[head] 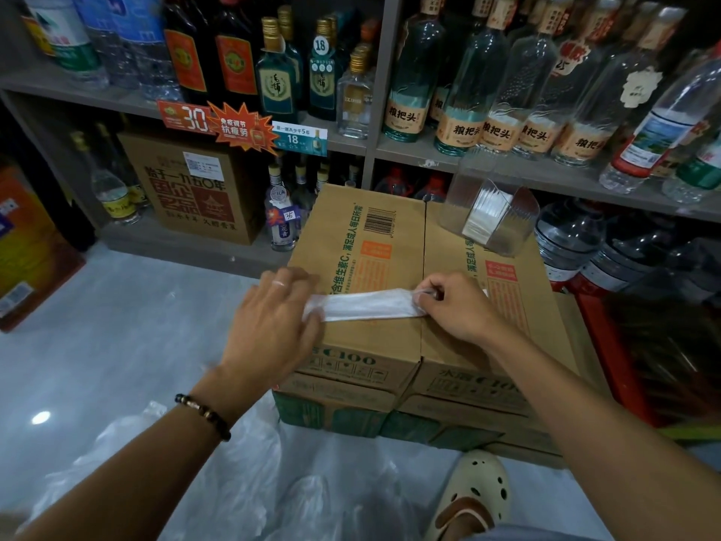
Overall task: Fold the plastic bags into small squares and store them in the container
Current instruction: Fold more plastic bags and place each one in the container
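A white plastic bag (366,305), folded into a long narrow strip, lies across the top of a cardboard box (363,232). My left hand (273,322) holds the strip's left end, fingers bent over it. My right hand (456,306) pinches the strip's right end against the box. A clear plastic container (487,212) stands at the box's far right corner with folded white bags inside. More loose clear plastic bags (249,474) lie crumpled on the floor below my arms.
Shelves (351,144) packed with glass and plastic bottles rise right behind the box. Another carton (195,185) sits on the low shelf at left. Water bottles and a red stool (608,345) crowd the right. My foot in a cream clog (476,497) is by the box.
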Motion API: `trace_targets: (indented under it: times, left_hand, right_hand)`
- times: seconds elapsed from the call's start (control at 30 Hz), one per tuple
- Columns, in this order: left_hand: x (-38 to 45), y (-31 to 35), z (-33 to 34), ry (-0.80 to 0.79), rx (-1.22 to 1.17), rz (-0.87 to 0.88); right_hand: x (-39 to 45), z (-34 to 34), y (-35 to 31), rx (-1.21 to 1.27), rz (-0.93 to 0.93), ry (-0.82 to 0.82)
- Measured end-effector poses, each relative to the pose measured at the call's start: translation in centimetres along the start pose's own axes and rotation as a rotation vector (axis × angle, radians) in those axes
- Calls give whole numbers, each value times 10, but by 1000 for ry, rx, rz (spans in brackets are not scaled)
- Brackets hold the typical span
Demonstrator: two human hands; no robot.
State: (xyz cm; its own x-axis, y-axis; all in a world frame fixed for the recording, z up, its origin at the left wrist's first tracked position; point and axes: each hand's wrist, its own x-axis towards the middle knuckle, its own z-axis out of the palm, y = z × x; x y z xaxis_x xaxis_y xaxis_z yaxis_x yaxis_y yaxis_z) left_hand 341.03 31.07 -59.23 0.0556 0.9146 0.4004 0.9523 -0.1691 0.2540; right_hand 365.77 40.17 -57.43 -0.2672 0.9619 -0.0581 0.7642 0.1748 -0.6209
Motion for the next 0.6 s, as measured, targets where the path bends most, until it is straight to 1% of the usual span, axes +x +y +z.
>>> trace_targets:
  times: [0.03, 0.07, 0.1, 0.17, 0.27, 0.33, 0.43, 0.47, 0.5, 0.53, 0.57, 0.6]
  left_hand:
    - [-6, 0, 3, -40, 24, 100]
    - [-11, -2, 8, -102, 55, 164]
    - [-15, -4, 13, -160, 86, 183]
    - [-19, -10, 20, -239, 134, 143]
    - [-20, -13, 23, -272, 176, 127]
    - [-19, -13, 24, -283, 182, 127]
    - [-19, -12, 23, -282, 192, 121]
    - [-19, -12, 22, -283, 194, 121]
    - [-19, -11, 21, -285, 192, 123]
    - [-18, -11, 20, -290, 188, 123]
    - [-17, -11, 20, -292, 184, 125]
    - [-17, -11, 20, -291, 184, 125]
  right_hand:
    - [0, 0, -1, 5, 1, -4]
    - [0, -1, -1, 9, 6, -10]
    - [0, 0, 0, 12, 11, -12]
    - [0, 0, 2, 13, 12, 2]
    - [1, 1, 2, 1, 19, 39]
    - [1, 5, 3, -105, 52, 105]
    - [-4, 13, 5, -344, 55, 268]
    - [-8, 16, 2, -412, 4, 321]
    - [-13, 20, -3, -463, -85, 360]
    - [-19, 25, -12, -485, -196, 359]
    - [-24, 31, -26, -481, -295, 302]
    - [-30, 40, -40, -459, -363, 194]
